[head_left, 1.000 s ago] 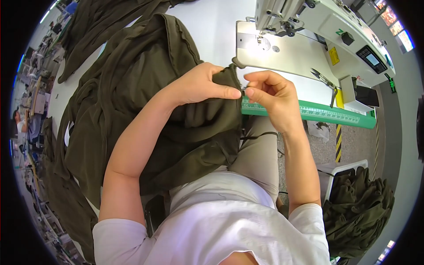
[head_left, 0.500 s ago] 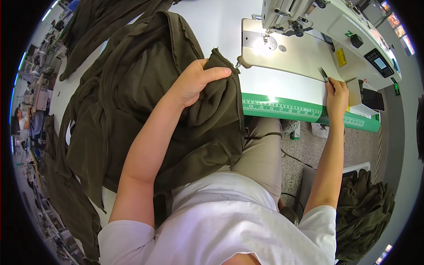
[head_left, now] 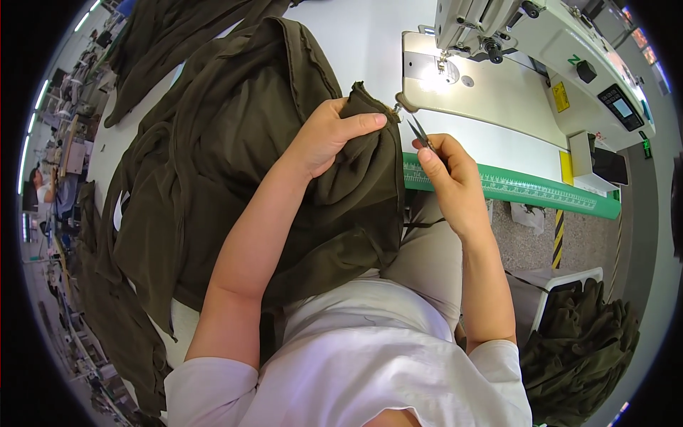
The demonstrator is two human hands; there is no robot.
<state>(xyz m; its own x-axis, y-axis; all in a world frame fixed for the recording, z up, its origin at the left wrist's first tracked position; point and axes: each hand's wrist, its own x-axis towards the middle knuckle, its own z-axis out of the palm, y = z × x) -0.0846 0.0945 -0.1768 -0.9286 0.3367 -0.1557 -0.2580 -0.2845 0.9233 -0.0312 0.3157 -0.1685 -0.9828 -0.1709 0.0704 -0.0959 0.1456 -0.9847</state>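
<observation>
Brought leftward, dark snips (head_left: pixel 421 134), grasped by the right hand (head_left: pixel 453 174), sit near olive cloth (head_left: pixel 242 135) left of the sewing machine (head_left: pixel 555 41); the left hand (head_left: pixel 327 139) pinches its edge; fetching looks done, contact apparently not yet made, the rest unclear.

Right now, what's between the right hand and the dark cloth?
Head view: a slim two-pronged tool gripped by the right hand, prongs toward the dark cloth; white tabletop behind.

A large dark olive-green fabric piece (head_left: pixel 238 128) lies heaped in loose folds across the head view's left and centre, one edge corner pinched upward. Slim dark metal thread snips (head_left: pixel 424 139) point up-left just beside that corner, blades slightly parted.
</observation>
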